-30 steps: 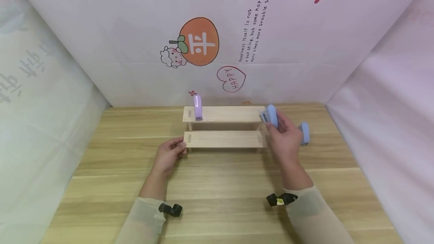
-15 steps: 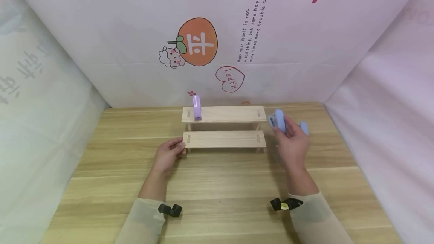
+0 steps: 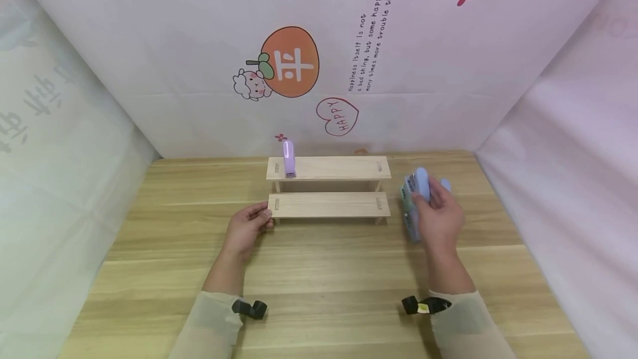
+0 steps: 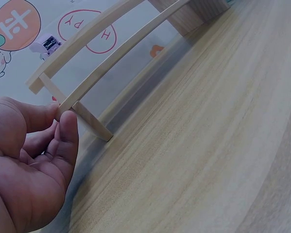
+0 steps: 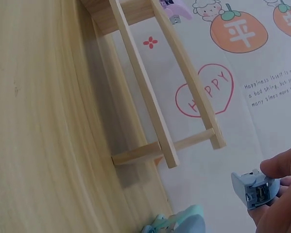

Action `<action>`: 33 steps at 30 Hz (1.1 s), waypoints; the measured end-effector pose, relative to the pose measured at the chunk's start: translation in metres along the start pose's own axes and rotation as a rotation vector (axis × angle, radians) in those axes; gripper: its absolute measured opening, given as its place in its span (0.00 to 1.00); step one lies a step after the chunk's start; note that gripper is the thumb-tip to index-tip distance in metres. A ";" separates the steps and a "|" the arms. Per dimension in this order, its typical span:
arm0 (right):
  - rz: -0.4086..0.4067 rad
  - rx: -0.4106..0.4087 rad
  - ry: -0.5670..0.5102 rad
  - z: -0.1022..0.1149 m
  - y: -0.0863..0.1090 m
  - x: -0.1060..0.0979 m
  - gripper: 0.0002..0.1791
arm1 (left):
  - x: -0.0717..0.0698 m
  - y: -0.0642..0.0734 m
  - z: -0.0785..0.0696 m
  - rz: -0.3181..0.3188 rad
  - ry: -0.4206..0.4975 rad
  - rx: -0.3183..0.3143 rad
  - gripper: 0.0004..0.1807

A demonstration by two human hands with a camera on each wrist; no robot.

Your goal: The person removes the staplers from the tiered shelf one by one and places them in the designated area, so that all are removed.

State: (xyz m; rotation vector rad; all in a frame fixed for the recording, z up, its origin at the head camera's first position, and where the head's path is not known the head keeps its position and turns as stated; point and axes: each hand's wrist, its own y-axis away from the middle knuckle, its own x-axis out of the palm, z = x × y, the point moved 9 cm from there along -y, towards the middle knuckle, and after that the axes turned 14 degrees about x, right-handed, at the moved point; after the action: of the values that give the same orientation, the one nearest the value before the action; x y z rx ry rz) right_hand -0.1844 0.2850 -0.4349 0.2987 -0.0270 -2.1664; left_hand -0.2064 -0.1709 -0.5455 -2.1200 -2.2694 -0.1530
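My left hand (image 3: 246, 229) pinches the left end of the lower board of a two-tier wooden shelf (image 3: 329, 205) between thumb and fingers; the left wrist view shows the thumb and fingertips at the board's corner. On the upper board, near its left end, stands a purple stapler (image 3: 289, 159). To the right of the shelf, my right hand (image 3: 440, 220) grips a light blue stapler (image 5: 256, 188), its front end pointing out past the thumb. Close below it are a mint-green stapler (image 5: 190, 213) and more blue ones, partly hidden by the hand.
Another blue stapler (image 3: 446, 184) shows behind the right hand's fingers. The wooden table (image 3: 319, 292) extends in front of the shelf. A printed white cloth (image 3: 423, 71) hangs right behind the shelf, with more white cloth along both sides.
The right hand has moved right and nearer the person, from the upper board's right end, with the blue stapler in its grip. More staplers show beside it. The left hand has stayed put.
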 end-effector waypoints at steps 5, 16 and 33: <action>-0.034 0.037 -0.021 -0.008 -0.001 -0.009 0.28 | 0.001 0.000 -0.001 0.003 -0.006 0.006 0.22; -0.055 0.167 -0.014 -0.030 -0.005 -0.027 0.31 | 0.000 0.000 0.001 0.000 0.019 -0.010 0.22; -0.074 0.220 -0.082 -0.046 0.001 -0.044 0.32 | 0.001 0.001 -0.001 0.003 0.021 -0.006 0.24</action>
State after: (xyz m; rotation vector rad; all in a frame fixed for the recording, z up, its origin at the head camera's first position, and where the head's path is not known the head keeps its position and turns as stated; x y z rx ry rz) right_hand -0.1487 0.3242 -0.4700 0.3405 -0.3067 -2.2515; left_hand -0.2053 -0.1699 -0.5439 -2.1137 -2.2574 -0.1818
